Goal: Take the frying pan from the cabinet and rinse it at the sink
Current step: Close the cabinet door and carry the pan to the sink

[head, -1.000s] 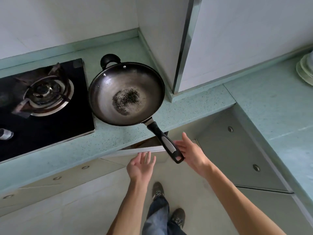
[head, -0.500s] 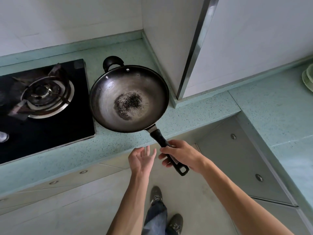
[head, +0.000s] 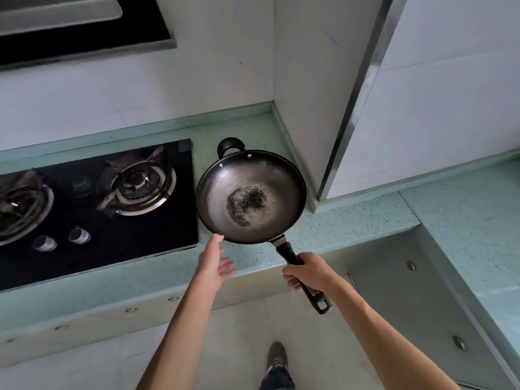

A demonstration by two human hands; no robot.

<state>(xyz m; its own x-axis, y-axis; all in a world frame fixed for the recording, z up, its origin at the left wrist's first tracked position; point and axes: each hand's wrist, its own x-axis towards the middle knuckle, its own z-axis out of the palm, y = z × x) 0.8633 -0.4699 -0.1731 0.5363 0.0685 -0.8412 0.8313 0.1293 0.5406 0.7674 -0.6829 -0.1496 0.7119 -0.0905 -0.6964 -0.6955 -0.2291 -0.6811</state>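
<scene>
The frying pan (head: pixel 250 197) is dark metal with a black burnt patch in its middle, a small loop handle at the far rim and a long black handle toward me. It sits over the green countertop (head: pixel 351 223), right of the stove. My right hand (head: pixel 311 273) is wrapped around the long handle. My left hand (head: pixel 215 261) is open, palm up, with its fingertips at the pan's near-left rim. No sink is in view.
A black glass gas stove (head: pixel 92 209) with two burners and two knobs lies left of the pan. A white wall column with a metal edge strip (head: pixel 357 94) stands right behind it. Cabinet fronts (head: pixel 399 288) run below the counter; a range hood (head: pixel 78 26) hangs top left.
My right hand went from open beside the handle to closed around it. My left hand rose from the cabinet front to the pan's rim. The view tilted upward.
</scene>
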